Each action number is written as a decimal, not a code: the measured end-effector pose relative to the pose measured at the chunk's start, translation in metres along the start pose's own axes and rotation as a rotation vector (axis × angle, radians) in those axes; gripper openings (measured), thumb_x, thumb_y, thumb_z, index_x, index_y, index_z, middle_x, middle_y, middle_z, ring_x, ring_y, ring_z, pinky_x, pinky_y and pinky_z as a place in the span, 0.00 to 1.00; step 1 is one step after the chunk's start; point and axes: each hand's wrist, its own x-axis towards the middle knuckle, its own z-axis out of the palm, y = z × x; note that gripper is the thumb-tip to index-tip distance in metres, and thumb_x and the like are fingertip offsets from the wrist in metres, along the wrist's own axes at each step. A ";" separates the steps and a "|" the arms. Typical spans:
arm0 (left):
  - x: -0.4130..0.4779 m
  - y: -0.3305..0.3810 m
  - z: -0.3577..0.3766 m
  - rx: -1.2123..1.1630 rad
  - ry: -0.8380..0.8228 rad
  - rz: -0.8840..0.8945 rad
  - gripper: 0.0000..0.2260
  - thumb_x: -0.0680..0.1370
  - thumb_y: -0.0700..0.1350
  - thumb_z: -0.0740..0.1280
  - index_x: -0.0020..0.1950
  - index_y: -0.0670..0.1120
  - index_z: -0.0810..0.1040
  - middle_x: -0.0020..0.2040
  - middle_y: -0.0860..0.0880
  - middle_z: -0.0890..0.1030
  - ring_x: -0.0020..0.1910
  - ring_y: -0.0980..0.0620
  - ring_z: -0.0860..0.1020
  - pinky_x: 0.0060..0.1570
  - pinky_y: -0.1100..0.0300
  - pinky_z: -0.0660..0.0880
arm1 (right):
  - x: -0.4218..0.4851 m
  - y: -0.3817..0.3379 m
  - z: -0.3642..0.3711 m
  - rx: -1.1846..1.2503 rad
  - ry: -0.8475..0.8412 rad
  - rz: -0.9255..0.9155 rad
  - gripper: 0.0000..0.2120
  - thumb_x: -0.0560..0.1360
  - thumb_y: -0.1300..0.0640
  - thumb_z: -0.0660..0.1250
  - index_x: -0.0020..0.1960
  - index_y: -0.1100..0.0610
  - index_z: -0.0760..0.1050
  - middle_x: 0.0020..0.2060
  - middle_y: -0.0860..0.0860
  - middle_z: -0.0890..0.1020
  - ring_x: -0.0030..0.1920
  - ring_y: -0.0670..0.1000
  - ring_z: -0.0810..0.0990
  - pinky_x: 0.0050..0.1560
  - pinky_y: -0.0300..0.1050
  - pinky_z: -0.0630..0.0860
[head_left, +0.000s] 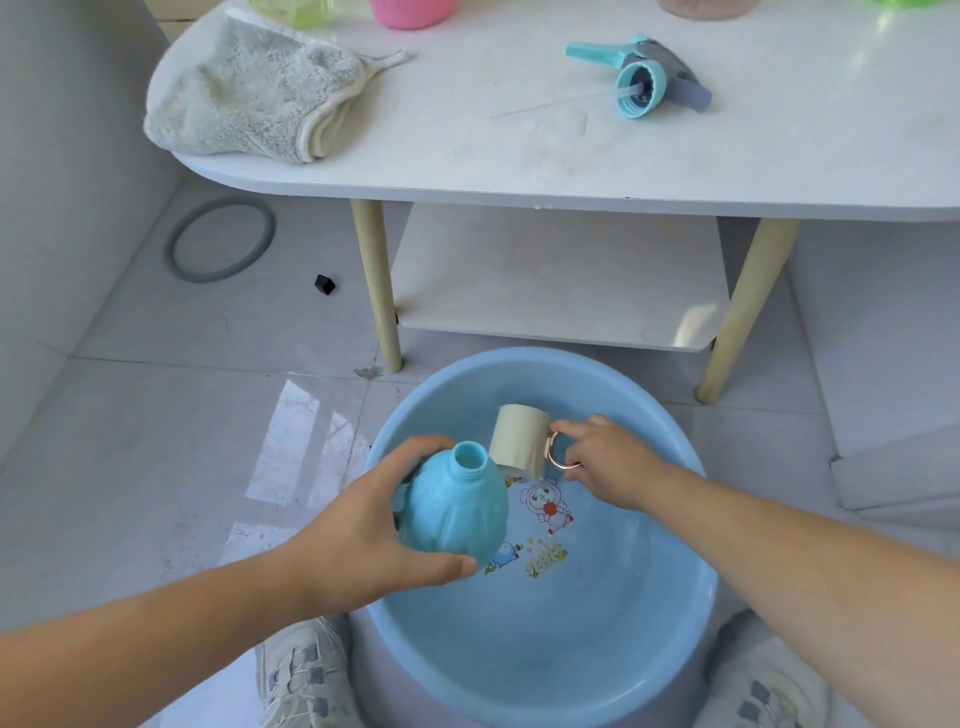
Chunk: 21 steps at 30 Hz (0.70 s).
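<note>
Left grip (358, 530) round bottle (457, 514) (uncapped), over basin (545, 654)

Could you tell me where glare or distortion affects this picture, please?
Head view: daylight washes out the white tabletop, whose edge the wide-angle lens bows; bright glare streaks the glossy grey floor tiles; the light blue plastic bottle and beige handled mug look sharp.

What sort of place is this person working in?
Likely a home, maybe a washing corner: a tiled floor, a low white table with a towel and a spray head, and a blue basin over which a bottle and a cup are held.
</note>
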 end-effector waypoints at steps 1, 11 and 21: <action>0.000 0.000 0.000 0.001 0.002 0.000 0.37 0.62 0.57 0.83 0.66 0.70 0.70 0.64 0.64 0.77 0.64 0.60 0.77 0.61 0.56 0.80 | 0.000 0.000 0.000 -0.007 -0.006 0.002 0.12 0.80 0.49 0.65 0.54 0.55 0.83 0.77 0.44 0.64 0.61 0.54 0.68 0.62 0.48 0.70; -0.001 0.002 -0.005 -0.008 0.027 0.010 0.38 0.62 0.56 0.83 0.68 0.67 0.70 0.64 0.62 0.77 0.65 0.58 0.77 0.62 0.51 0.80 | -0.007 -0.021 -0.001 0.342 0.122 0.072 0.09 0.77 0.51 0.71 0.45 0.55 0.85 0.68 0.47 0.74 0.63 0.51 0.75 0.61 0.43 0.71; -0.012 0.017 -0.019 -0.064 0.067 0.052 0.36 0.62 0.54 0.83 0.67 0.66 0.72 0.63 0.59 0.79 0.65 0.55 0.78 0.60 0.48 0.81 | -0.014 -0.040 -0.041 1.132 0.061 0.342 0.12 0.76 0.51 0.72 0.45 0.60 0.83 0.45 0.58 0.85 0.46 0.53 0.85 0.58 0.50 0.81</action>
